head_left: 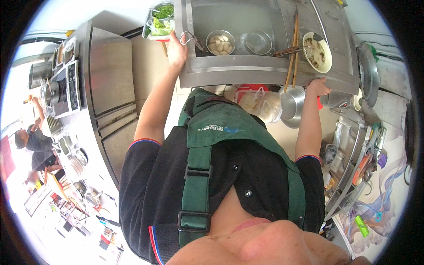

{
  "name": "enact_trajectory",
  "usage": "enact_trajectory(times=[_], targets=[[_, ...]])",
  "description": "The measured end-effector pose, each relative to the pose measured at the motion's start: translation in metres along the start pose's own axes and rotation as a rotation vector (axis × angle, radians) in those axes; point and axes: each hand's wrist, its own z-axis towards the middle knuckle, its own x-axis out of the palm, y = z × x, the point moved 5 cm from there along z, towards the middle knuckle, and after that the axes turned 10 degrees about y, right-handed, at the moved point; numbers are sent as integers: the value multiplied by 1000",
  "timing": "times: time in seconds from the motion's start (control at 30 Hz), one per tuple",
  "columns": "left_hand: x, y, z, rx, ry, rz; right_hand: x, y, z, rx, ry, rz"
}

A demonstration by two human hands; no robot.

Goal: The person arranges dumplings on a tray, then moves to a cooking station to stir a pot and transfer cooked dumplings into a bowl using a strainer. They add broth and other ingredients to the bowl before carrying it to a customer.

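Note:
My left hand (177, 51) rests at the left side of a stainless steel cooking station (232, 74), beside a tray (144, 31) holding greens. My right hand (318, 87) lies on the station's front edge at the right, its fingers partly hidden. In the station's basin, a round metal container (221, 43) holds pale pieces of food, and a metal ring-rimmed container (258, 43) stands beside it. Long wooden chopsticks (293, 59) lie across the front rim. A wire-handled tool (289, 51) reaches over an oval bowl (318, 49) of pale liquid with dark bits.
Beneath the station are a metal bowl (292, 109) and plastic bags (261, 106). A steel refrigerated counter (111, 69) stands left, with an induction cooker (68, 87) beyond it. Another person (41, 145) is at the far left. A wire rack (351, 165) stands at the right.

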Motion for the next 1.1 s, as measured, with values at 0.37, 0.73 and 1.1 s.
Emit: enact_trajectory(times=[0.37,0.73,1.1], targets=[[-1,-1,-3,79,-35,32,0,-5,-1,44,7,35],[0,-1,-7,9,16,-30,-8,-3,-8,76,96,167],[2,6,-4,6,10,-19,-2,-11,0,82,75,116]])
